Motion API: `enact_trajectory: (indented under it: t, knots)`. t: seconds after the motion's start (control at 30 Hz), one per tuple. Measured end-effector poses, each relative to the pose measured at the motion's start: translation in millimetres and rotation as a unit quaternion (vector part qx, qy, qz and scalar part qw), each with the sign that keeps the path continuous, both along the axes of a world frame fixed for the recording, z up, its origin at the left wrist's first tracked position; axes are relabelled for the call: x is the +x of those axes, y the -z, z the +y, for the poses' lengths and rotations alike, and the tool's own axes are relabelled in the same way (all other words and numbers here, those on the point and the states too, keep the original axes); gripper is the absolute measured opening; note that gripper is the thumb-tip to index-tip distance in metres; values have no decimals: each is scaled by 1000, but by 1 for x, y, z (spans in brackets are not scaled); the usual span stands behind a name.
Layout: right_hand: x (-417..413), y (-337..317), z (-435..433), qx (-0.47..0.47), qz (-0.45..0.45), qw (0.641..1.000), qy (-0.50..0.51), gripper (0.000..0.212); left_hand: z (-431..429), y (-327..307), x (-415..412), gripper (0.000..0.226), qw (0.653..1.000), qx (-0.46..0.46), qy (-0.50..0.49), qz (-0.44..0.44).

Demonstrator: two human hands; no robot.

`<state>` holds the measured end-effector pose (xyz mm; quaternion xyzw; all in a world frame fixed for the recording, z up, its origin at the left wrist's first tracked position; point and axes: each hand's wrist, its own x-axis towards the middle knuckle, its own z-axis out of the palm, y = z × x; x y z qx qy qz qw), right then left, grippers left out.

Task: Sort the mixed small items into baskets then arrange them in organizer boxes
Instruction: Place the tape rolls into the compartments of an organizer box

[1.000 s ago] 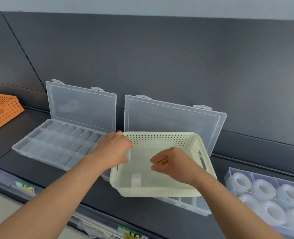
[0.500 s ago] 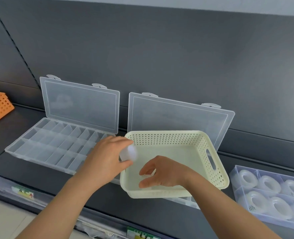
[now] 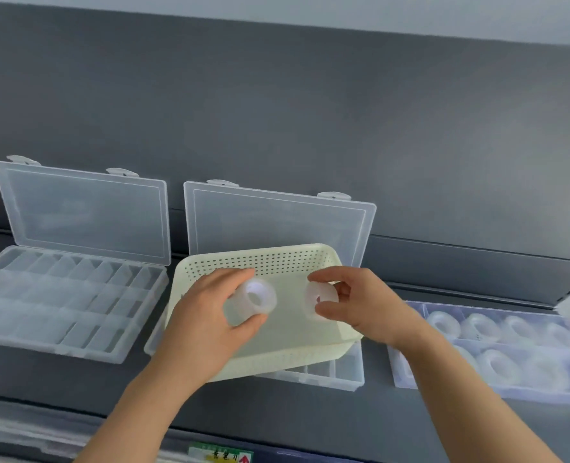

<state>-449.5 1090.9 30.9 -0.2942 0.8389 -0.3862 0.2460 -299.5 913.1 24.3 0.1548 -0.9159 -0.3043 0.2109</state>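
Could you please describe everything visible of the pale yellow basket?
The pale yellow basket looks like moulded plastic: rectangular, rounded corners, walls perforated with small holes, plain floor. It sits slightly askew on the open middle organizer box, covering most of its compartments. No item shows on its visible floor. Above it the left hand grips a clear tape roll and the right hand pinches a second roll; whether either hand touches the basket is unclear.
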Motion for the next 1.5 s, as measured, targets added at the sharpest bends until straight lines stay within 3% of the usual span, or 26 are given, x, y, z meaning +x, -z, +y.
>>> enact_trajectory:
  t: [0.23, 0.4, 0.63, 0.83, 1.03, 1.2, 1.5]
  knots:
    - [-38, -9, 137, -64, 29, 987, 142, 35, 117, 5, -66, 50, 994, 44, 97, 17]
    - [-77, -2, 266, -97, 45, 955, 276, 28, 233, 17, -127, 48, 980, 76, 182, -4]
    - [-103, 11, 378, -119, 51, 927, 352, 26, 356, 45, -199, 45, 967, 93, 229, -66]
    - [-116, 21, 412, -103, 76, 922, 366, 25, 406, 70, -238, 56, 960, 54, 239, -138]
    - [-128, 29, 418, -114, 64, 923, 361, 21, 418, 79, -251, 41, 948, 18, 240, -207]
    - [-137, 41, 412, -108, 46, 934, 338, 20, 408, 77, -248, 57, 950, 16, 245, -193]
    - [-135, 70, 382, 30, 106, 965, 239, 16, 362, 85, -217, 54, 970, -69, 177, -149]
